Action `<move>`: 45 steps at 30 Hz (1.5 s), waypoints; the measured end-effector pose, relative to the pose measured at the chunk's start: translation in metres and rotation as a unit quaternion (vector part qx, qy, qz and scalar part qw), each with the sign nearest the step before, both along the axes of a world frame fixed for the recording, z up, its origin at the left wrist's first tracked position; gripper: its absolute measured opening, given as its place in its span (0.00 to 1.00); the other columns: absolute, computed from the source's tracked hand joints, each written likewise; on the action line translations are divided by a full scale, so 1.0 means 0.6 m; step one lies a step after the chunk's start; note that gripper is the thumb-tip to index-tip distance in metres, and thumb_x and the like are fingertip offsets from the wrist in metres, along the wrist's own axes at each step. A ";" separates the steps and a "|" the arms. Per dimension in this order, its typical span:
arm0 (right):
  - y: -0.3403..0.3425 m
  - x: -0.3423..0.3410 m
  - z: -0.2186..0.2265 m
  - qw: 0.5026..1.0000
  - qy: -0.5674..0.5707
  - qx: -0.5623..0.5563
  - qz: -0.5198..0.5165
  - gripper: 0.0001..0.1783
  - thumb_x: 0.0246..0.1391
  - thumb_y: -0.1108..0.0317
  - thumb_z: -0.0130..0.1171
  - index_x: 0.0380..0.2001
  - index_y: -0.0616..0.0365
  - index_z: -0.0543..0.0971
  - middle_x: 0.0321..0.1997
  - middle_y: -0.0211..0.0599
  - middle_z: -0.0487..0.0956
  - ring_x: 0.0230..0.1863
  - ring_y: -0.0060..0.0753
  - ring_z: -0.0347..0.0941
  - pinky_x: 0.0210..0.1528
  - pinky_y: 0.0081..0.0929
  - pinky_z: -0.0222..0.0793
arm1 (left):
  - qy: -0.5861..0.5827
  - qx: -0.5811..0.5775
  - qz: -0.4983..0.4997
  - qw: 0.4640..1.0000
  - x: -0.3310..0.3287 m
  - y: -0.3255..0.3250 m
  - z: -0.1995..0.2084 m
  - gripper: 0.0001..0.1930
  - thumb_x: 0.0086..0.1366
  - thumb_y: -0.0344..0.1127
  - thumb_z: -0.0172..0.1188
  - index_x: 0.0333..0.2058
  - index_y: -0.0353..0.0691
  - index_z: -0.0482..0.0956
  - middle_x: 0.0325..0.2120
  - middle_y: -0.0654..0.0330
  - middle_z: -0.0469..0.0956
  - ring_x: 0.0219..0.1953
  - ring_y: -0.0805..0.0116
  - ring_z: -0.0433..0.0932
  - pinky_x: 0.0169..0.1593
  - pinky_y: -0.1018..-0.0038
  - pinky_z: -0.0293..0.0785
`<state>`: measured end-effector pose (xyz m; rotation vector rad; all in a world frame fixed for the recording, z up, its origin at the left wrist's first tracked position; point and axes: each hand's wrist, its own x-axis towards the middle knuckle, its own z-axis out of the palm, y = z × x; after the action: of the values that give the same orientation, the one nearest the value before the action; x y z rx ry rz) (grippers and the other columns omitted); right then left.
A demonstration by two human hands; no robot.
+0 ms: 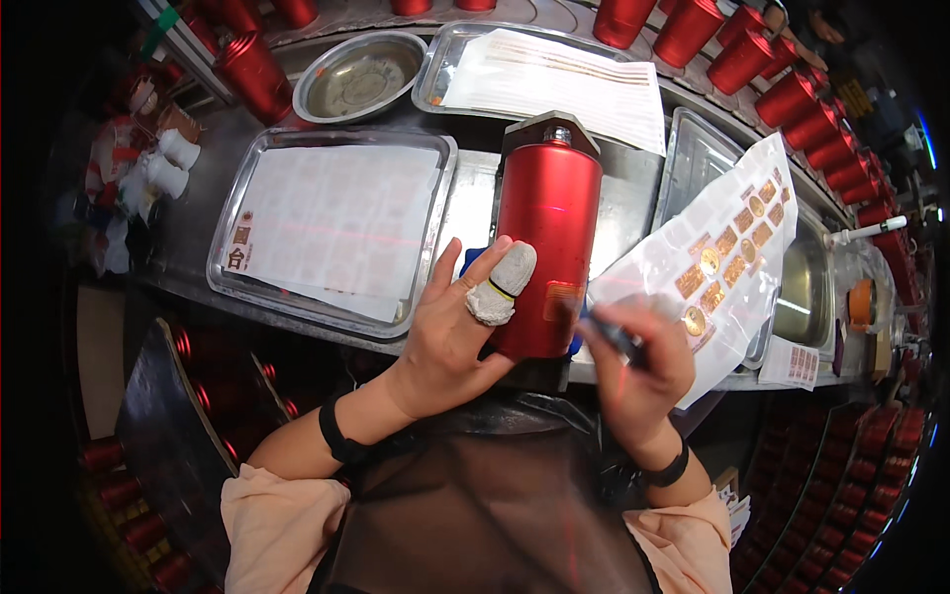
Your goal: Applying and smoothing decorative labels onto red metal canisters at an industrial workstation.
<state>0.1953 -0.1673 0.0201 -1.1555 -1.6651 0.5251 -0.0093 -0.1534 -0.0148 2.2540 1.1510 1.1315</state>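
Observation:
A glossy red metal bottle lies in a holder in front of me, its neck pointing away and a small gold label on its lower right. My left hand rests against the bottle's left side with the fingers spread. A white cloth pad, bound by a yellow and black band, covers one or more of its fingertips. My right hand is closed around a slim dark tool beside the bottle's lower right; motion blurs its tip. Blue pieces show at the holder's sides.
A sheet of gold-printed labels slants up at the right. White sheets fill metal trays at the left and back. A metal bowl stands back left, a liquid-filled pan right. Red bottles line the far edge.

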 end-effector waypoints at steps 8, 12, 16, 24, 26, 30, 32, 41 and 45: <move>0.012 0.010 0.003 0.999 -0.042 0.031 -0.003 0.17 0.44 0.80 0.71 0.40 0.58 0.82 0.34 0.39 0.82 0.29 0.35 0.76 0.33 0.28 0.69 | 0.033 0.012 -0.041 0.999 0.004 0.011 0.027 0.39 0.43 0.27 0.67 0.60 0.32 0.71 0.60 0.47 0.72 0.66 0.51 0.67 0.67 0.44 0.55; 0.004 0.007 0.015 0.991 -0.016 0.005 0.134 0.17 0.41 0.79 0.74 0.38 0.56 0.83 0.32 0.37 0.82 0.29 0.35 0.76 0.33 0.27 0.68 | 0.053 0.028 -0.033 0.998 0.013 0.018 0.036 0.40 0.42 0.28 0.68 0.60 0.33 0.71 0.61 0.51 0.72 0.65 0.52 0.68 0.64 0.44 0.60; -0.002 0.024 -0.006 0.999 -0.035 -0.020 -0.020 0.15 0.40 0.77 0.75 0.35 0.55 0.84 0.32 0.34 0.82 0.30 0.35 0.75 0.33 0.27 0.67 | 0.047 0.013 -0.063 0.997 0.022 0.021 0.047 0.37 0.45 0.27 0.67 0.59 0.34 0.72 0.61 0.52 0.72 0.66 0.53 0.67 0.66 0.46 0.59; 0.127 0.096 0.013 0.942 0.233 -0.236 -0.060 0.15 0.57 0.75 0.61 0.49 0.65 0.78 0.41 0.30 0.80 0.39 0.18 0.75 0.45 0.19 0.72 | -0.033 -0.052 -0.107 0.992 -0.019 0.021 0.070 0.45 0.51 0.47 0.75 0.63 0.32 0.65 0.62 0.46 0.69 0.66 0.49 0.66 0.70 0.44 0.49; 0.215 0.157 -0.020 0.924 0.311 -0.222 -0.023 0.11 0.58 0.77 0.56 0.45 0.65 0.79 0.37 0.30 0.81 0.37 0.17 0.75 0.43 0.16 0.71 | -0.063 -0.046 -0.082 0.994 -0.034 0.034 0.076 0.44 0.55 0.46 0.73 0.64 0.30 0.64 0.60 0.42 0.70 0.63 0.45 0.69 0.70 0.46 0.47; 0.395 0.210 -0.056 0.954 0.123 -0.221 -0.160 0.17 0.49 0.56 0.67 0.28 0.62 0.82 0.26 0.35 0.81 0.30 0.25 0.75 0.35 0.26 0.69 | -0.112 -0.084 -0.006 0.990 -0.061 0.057 0.069 0.39 0.58 0.42 0.70 0.64 0.30 0.65 0.59 0.43 0.72 0.63 0.47 0.70 0.69 0.56 0.55; 0.458 0.207 -0.065 0.958 0.021 -0.207 -0.197 0.19 0.47 0.54 0.68 0.28 0.62 0.82 0.26 0.39 0.82 0.29 0.29 0.77 0.35 0.29 0.70 | -0.137 -0.114 0.017 0.984 -0.070 0.056 0.069 0.37 0.60 0.40 0.69 0.63 0.29 0.65 0.59 0.43 0.72 0.63 0.48 0.70 0.68 0.60 0.58; 0.596 0.204 -0.112 0.909 -0.200 -0.270 -0.246 0.22 0.33 0.55 0.77 0.27 0.62 0.83 0.28 0.43 0.83 0.31 0.37 0.80 0.38 0.34 0.74 | -0.214 -0.141 0.076 0.964 -0.086 0.062 0.064 0.35 0.60 0.33 0.68 0.64 0.29 0.64 0.59 0.43 0.72 0.63 0.54 0.71 0.65 0.65 0.64; 0.601 0.213 -0.116 0.918 -0.145 -0.293 -0.226 0.23 0.33 0.58 0.72 0.32 0.65 0.84 0.31 0.51 0.84 0.35 0.44 0.82 0.41 0.34 0.76 | -0.196 -0.180 0.057 0.962 -0.095 0.079 0.059 0.36 0.61 0.29 0.62 0.66 0.28 0.58 0.63 0.44 0.69 0.68 0.56 0.64 0.70 0.64 0.55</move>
<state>0.3232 0.1934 -0.0492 -2.0817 -1.4378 0.5898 -0.0660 -0.1063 0.0205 1.6215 1.2133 1.2256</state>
